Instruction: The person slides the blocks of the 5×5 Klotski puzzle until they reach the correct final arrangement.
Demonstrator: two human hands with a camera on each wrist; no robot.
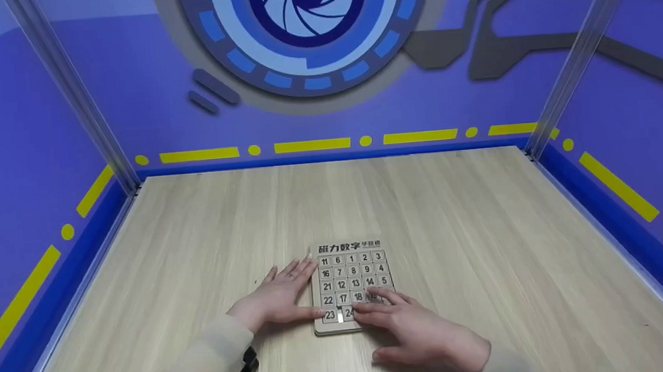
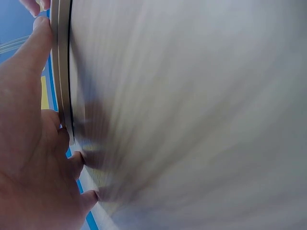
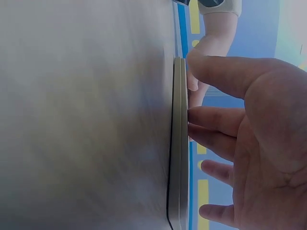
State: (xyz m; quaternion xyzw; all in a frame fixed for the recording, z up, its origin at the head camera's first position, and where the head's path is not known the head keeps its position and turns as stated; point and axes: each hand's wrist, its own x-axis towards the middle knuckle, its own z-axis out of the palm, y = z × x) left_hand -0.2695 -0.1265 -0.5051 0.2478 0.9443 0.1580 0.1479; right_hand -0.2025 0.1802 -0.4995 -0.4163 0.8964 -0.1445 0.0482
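A flat number slide puzzle lies on the table, its rows of numbered tiles facing up. Between tile 23 and tile 24 a narrow slot shows in the bottom row. My left hand rests along the board's left edge, thumb at tile 23, with the fingers spread toward the top corner. The fingers of my right hand touch the lower right tiles, beside tile 24 and over the tile right of tile 18. They hide the bottom right corner. In the right wrist view the puzzle's side appears edge-on under the fingertips.
The puzzle lies toward the front of the light wooden table. Blue printed panels with yellow marks stand behind and at both sides, joined by clear corner posts. A dark object shows by my left sleeve.
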